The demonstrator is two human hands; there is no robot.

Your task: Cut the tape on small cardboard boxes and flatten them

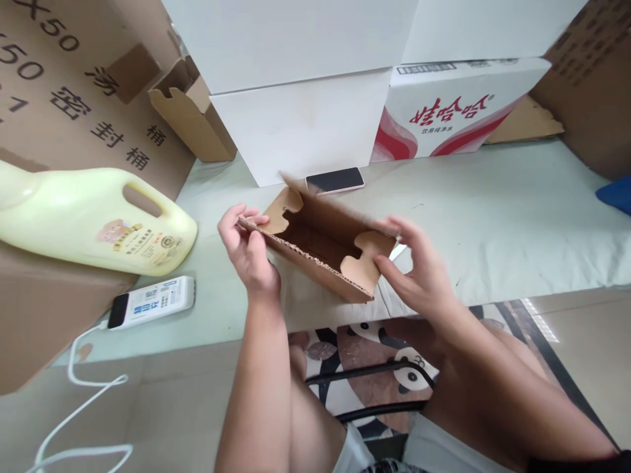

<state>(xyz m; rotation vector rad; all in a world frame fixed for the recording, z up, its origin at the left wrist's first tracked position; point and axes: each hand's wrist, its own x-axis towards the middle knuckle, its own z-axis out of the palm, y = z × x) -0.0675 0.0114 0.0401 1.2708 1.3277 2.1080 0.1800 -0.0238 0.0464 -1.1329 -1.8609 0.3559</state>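
Note:
A small brown cardboard box is tilted above the front edge of the cloth-covered table, its top open and its inside dark. My left hand grips the box's left end, thumb outside and fingers over the rim by a notched end flap. At the right end, my right hand pinches the box near the other notched flap, its thumb on the cardboard. The far long wall is slightly blurred. Just behind the box lies a dark-screened phone.
Large white cartons stand at the back, beside a red-and-white water carton. On the left are a pale yellow jug, a white power bank with a cable, and another small cardboard box. The table has a pale green cloth.

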